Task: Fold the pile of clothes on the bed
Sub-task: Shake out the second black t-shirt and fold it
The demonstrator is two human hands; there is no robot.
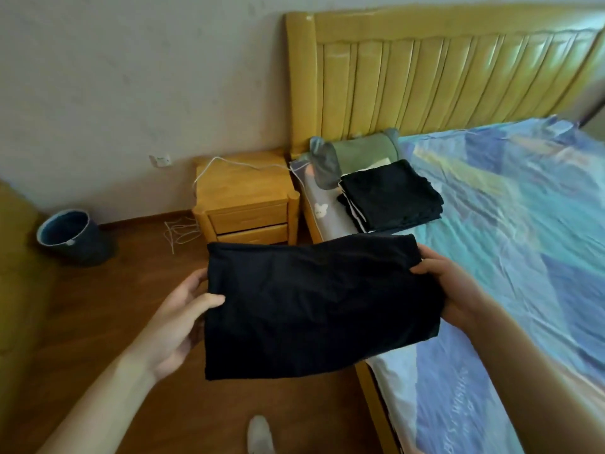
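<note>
Beside the bed [510, 224], the left hand [176, 322] and right hand [448, 283] pinch a folded black garment [314, 306], its length running hand-to-hand, the stack [389, 194] beyond, nearer the right.

The only lettering is pale print on the blue sheet [458, 381] at the near edge of the bed, running along the side. It is blurred and seen at an angle, so no word can be made out with certainty.
</note>
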